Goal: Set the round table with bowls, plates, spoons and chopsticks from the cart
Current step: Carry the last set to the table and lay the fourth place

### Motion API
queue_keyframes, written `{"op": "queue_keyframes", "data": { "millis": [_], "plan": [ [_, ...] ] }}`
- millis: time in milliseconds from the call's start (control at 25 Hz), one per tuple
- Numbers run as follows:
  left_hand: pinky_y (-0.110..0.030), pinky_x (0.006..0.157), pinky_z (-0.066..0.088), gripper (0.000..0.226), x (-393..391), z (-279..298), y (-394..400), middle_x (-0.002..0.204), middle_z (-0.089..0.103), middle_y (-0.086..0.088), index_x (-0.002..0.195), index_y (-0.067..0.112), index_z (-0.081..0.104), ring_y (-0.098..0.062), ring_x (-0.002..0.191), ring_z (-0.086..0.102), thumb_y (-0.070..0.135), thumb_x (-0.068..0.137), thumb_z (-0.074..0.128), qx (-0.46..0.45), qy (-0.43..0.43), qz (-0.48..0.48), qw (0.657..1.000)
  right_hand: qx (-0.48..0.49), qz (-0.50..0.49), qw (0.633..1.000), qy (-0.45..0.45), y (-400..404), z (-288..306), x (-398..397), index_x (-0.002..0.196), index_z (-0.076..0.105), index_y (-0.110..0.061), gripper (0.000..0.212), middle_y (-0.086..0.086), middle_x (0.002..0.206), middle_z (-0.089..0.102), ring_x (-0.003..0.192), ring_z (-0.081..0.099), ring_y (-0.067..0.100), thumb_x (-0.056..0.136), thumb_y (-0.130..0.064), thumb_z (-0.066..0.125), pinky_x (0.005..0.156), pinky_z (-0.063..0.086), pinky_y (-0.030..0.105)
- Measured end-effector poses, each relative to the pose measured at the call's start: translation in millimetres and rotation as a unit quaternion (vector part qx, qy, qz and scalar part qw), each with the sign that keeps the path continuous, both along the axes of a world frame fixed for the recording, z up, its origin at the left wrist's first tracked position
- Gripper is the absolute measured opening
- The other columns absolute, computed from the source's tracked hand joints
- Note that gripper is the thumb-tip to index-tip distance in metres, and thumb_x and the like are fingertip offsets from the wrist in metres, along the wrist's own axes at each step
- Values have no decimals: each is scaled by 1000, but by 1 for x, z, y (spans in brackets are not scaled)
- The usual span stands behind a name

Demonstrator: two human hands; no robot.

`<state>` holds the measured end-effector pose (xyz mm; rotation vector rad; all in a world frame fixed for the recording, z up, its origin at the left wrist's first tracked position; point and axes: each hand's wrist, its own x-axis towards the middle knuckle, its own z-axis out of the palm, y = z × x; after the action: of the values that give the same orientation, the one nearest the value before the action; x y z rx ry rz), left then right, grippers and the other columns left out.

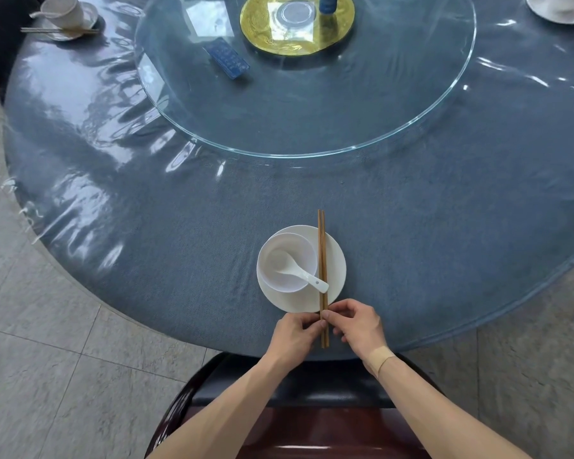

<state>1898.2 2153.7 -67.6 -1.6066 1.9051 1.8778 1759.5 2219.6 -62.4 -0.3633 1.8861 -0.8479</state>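
Both hands, left hand [295,336] and right hand [357,326], pinch the chopsticks [322,260] at lower centre; a nudge could tip the spoon [300,271]

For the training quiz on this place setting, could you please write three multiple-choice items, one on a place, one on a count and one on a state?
1. Where does the spoon lie?
A. In the bowl
B. On the glass turntable
C. On the floor

2. How many chopsticks lie across the plate?
A. One
B. Two
C. Four

3. What are the hands doing?
A. Both hang idle
B. Only the left hand touches anything
C. Both pinch the chopsticks' near ends

Answers:
1 A: its scoop sits in the bowl, handle over the rim.
2 B: a pair lies side by side.
3 C: the left hand and right hand meet, fingertips on the sticks.
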Motion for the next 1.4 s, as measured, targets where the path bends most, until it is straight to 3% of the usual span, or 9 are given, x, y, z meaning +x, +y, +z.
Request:
{"op": "queue_keyframes", "data": {
  "millis": [400, 520, 640, 720, 840, 960, 1040, 1240, 1400],
  "plan": [
    [-11, 47, 41, 21, 14, 12, -4, 57, 66, 18, 92, 27, 78, 3, 50, 56, 44, 89, 65, 26, -33, 11, 999, -4, -11, 1000, 1, 0, 4, -3, 82, 73, -20, 14, 4, 72, 73, 54, 61, 6, 83, -33, 75, 51, 53, 24],
    [-10, 41, 38, 28, 40, 18, -19, 60, 67, 13, 76, 22, 73, 1, 47, 55, 44, 89, 63, 36, -66, -26, 997, -8, -28, 999, 30, -3, 6, -15, 88, 72, -23, 10, 0, 76, 73, 55, 64, 7, 86, -33, 71, 52, 56, 25],
    [-20, 49, 43, 30, 66, 22, -54, 58, 67, 9, 67, 17, 67, -7, 50, 55, 38, 88, 63, -43, -123, 28, 991, -16, -32, 997, 72, -16, 7, -35, 100, 71, -26, 13, -3, 80, 71, 60, 67, 10, 88, -30, 69, 56, 60, 29],
    [-26, 61, 47, 18, 73, 19, -78, 67, 70, 8, 74, 23, 69, -10, 61, 61, 32, 89, 66, -107, -136, 101, 980, -22, -5, 995, 95, -26, 7, -47, 110, 68, -29, 20, -5, 81, 70, 65, 70, 12, 90, -30, 68, 57, 60, 29],
    [-20, 70, 48, 6, 66, 12, -101, 83, 72, 7, 95, 27, 72, -7, 76, 66, 29, 91, 67, -138, -98, 128, 977, -29, 43, 992, 112, -38, 3, -57, 117, 66, -32, 27, -6, 79, 71, 63, 70, 10, 91, -30, 67, 55, 58, 25],
    [-29, 72, 56, 17, 56, 1, -112, 82, 72, 3, 108, 25, 70, -9, 70, 67, 27, 91, 68, -131, -45, 131, 982, -40, 83, 988, 125, -44, -2, -61, 115, 67, -33, 26, -6, 73, 72, 59, 69, 7, 89, -28, 69, 54, 56, 21],
    [-28, 64, 57, 24, 52, -4, -115, 78, 71, 2, 115, 28, 67, -6, 63, 65, 24, 91, 67, -123, -10, 128, 984, -52, 85, 987, 129, -46, -6, -62, 113, 69, -31, 26, -7, 69, 72, 58, 68, 7, 88, -24, 70, 56, 58, 23],
    [-27, 60, 59, 33, 55, -11, -117, 76, 70, -2, 109, 46, 66, -18, 68, 67, 19, 91, 68, -133, 48, 109, 984, -67, 76, 981, 167, -44, -16, -59, 111, 70, -31, 26, -12, 68, 72, 59, 69, 7, 87, -24, 72, 61, 61, 27],
    [-46, 77, 61, 32, 54, -15, -115, 79, 71, -3, 112, 43, 67, -28, 75, 70, 18, 91, 68, -151, 54, 105, 981, -70, 66, 978, 184, -44, -18, -56, 111, 71, -30, 25, -11, 70, 73, 61, 69, 7, 86, -25, 72, 66, 62, 33]
  ]
}}
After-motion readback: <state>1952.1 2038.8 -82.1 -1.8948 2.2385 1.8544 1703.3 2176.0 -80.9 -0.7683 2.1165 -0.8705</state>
